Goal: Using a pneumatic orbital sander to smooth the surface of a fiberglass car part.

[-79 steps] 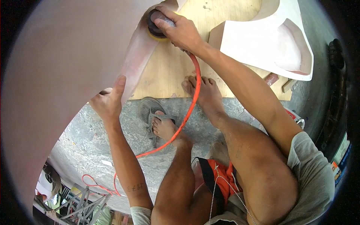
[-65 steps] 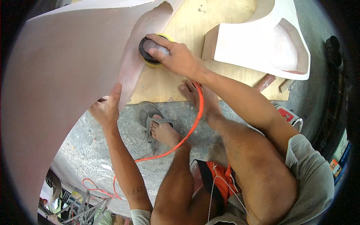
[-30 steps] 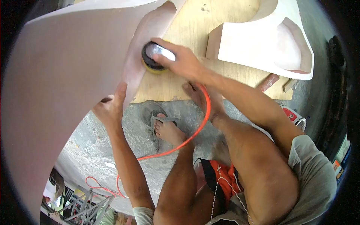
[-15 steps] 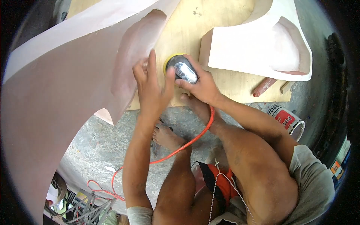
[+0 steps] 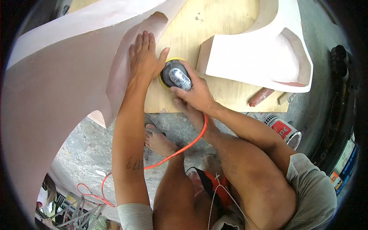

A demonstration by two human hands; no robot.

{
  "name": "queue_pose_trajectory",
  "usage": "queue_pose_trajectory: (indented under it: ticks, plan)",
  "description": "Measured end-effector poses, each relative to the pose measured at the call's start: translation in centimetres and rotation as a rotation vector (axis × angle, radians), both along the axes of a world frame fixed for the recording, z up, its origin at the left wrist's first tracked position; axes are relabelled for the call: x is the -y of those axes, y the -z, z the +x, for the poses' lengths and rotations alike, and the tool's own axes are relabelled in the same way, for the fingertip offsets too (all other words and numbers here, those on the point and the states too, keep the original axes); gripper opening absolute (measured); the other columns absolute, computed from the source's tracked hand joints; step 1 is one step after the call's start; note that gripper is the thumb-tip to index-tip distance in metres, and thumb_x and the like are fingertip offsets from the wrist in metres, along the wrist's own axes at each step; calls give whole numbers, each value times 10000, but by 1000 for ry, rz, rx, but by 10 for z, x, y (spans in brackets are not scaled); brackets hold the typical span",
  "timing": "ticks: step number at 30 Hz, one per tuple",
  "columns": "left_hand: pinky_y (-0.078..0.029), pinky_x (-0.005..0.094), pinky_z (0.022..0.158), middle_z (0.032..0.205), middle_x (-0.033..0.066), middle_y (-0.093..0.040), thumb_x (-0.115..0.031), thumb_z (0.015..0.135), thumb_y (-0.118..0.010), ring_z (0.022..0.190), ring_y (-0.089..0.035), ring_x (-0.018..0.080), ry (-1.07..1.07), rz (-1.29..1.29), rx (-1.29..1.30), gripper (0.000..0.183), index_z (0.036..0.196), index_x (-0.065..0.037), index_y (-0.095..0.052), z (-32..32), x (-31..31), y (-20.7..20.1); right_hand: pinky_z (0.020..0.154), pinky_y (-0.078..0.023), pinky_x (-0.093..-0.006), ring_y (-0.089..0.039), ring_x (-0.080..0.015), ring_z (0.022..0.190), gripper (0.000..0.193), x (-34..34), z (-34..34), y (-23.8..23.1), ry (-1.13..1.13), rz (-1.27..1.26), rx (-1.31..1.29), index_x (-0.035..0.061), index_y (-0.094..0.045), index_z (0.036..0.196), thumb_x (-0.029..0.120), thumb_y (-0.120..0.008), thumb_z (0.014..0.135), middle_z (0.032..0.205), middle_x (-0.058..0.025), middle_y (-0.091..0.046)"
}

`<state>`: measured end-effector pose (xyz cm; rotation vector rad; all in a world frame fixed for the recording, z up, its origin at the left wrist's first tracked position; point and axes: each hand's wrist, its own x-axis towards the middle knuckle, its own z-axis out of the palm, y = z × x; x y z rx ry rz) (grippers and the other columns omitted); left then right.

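Note:
My right hand is wrapped round a round air sander, black with a silver top and a yellow pad edge. The sander is over the plywood board, and an orange hose trails from it beneath my wrist. Fingers outstretched, my left hand lies flat on the recess of a large pinkish moulded panel at the left. Its thumb points out toward the sander. My left palm hides part of the recess surface.
A white moulded panel with a hollow lies on the board at the right. Near the board's front edge are a reddish-brown cylinder and a small wooden block. A paint can stands on the concrete floor.
My left hand has moved forward and flattened onto the pinkish panel's recess. My right hand still grips the sander. The whole view has shifted slightly.

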<state>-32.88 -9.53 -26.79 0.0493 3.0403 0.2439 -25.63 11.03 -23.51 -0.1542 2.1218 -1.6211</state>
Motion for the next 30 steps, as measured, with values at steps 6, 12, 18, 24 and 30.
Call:
queue_pose_trajectory:
  ticks: [6, 12, 18, 24, 30]
  plan:
    - [-221, 593, 1220, 1666, 228, -277, -537, 1034, -456, 1546, -238, 401, -13, -27, -6, 798, 1571, 40, -329, 28, 7, -3, 1012, -530, -420, -661, -382, 1202, 832, -1, 1, 3, 6, 3, -19, 140, -361, 1541, 174, -804, 839, 1299, -246, -656]
    - [-231, 600, 1213, 1651, 240, -303, -521, 1038, -456, 1534, -270, 401, 6, 4, -24, 778, 1560, 46, -351, 11, 3, -5, 1007, -532, -414, -671, -371, 1184, 844, 2, 2, 6, 8, 8, -68, 148, -364, 1540, 204, -818, 830, 1286, -242, -662]
    - [-253, 599, 1203, 1651, 200, -328, -468, 1039, -483, 1527, -294, 388, 56, -10, 11, 708, 1551, 13, -388, 26, 7, -10, 1016, -525, -401, -671, -325, 1178, 883, -5, -2, 6, -43, 11, 5, 127, -345, 1563, 273, -842, 848, 1262, -184, -682]
    - [-271, 599, 1195, 1647, 197, -334, -341, 1008, -570, 1529, -296, 372, 66, -28, 39, 658, 1543, 3, -399, 95, 22, -19, 680, -590, -301, -690, -163, 760, 763, -8, -10, 0, -12, -308, 601, 106, -354, 1576, 339, -749, 965, 1129, -114, -674]
    - [-328, 564, 1170, 1537, 257, -469, -251, 978, -628, 1433, -432, 424, 30, 185, 14, 526, 1418, 29, -552, 173, 20, -64, 474, -479, -272, -569, -122, 513, 475, 13, -17, -20, 180, -386, 595, 62, -547, 1404, 301, -679, 1015, 847, -96, -683]
